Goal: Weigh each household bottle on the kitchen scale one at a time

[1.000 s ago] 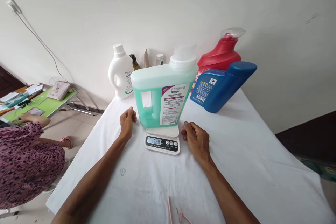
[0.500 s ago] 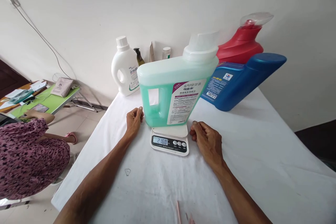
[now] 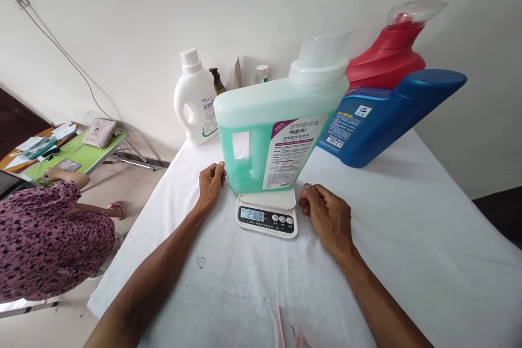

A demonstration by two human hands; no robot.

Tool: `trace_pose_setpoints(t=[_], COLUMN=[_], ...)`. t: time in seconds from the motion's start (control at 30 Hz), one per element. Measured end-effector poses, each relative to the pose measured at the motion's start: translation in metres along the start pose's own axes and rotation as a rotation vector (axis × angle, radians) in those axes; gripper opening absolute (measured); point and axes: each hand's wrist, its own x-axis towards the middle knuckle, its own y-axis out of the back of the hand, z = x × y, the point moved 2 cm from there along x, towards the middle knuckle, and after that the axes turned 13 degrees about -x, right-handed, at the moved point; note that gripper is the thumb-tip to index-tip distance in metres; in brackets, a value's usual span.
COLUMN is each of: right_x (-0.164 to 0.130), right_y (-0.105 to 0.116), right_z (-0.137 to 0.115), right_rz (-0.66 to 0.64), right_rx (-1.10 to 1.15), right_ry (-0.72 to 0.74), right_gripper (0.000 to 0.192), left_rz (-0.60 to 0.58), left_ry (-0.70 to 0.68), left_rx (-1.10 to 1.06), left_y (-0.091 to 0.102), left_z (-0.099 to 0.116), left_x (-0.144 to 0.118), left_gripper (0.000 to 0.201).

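A large bottle of green liquid [image 3: 253, 111] with a translucent cap and a purple-and-white label stands on a white digital kitchen scale [image 3: 267, 223]. The scale's display reads 2160. My left hand [image 3: 212, 182] rests on the cloth just left of the bottle's base, fingers curled in and thumb against them, nothing seen in it. On the other side, my right hand [image 3: 326, 215] lies to the right of the scale, also loosely closed, with nothing visible in it. Neither hand grips the bottle.
Behind stand a white detergent bottle [image 3: 198, 100], a dark pump bottle [image 3: 217, 81], a small white-capped jar [image 3: 261, 73], a blue bottle [image 3: 367, 128] and a red bottle [image 3: 387, 60]. A white cloth [image 3: 240, 293] covers the table. At left, a person [image 3: 53, 239] sits by a green table [image 3: 85, 149].
The view has shifted slightly, so everything sits a little differently in the picture. Both hands, the bottle and the scale keep their places; the reading stays 2160.
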Motion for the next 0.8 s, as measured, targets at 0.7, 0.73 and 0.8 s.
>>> trace_pose_setpoints(t=[0.7, 0.73, 0.8], right_x=[-0.001, -0.001, -0.0009], right_y=[0.0008, 0.001, 0.0013], right_z=[-0.0027, -0.0032, -0.0036], right_rz=[-0.011, -0.014, -0.018], right_rx=[0.002, 0.005, 0.006], right_ry=[-0.001, 0.001, -0.004], right_gripper=[0.046, 0.047, 0.048], left_rz=[-0.017, -0.019, -0.025], left_ry=[-0.003, -0.001, -0.001], left_rx=[0.044, 0.046, 0.053], left_y=[-0.0003, -0.0004, -0.0005], left_z=[0.0016, 0.0018, 0.002], left_x=[-0.0001, -0.0002, -0.0004], left_gripper=[0.062, 0.062, 0.061])
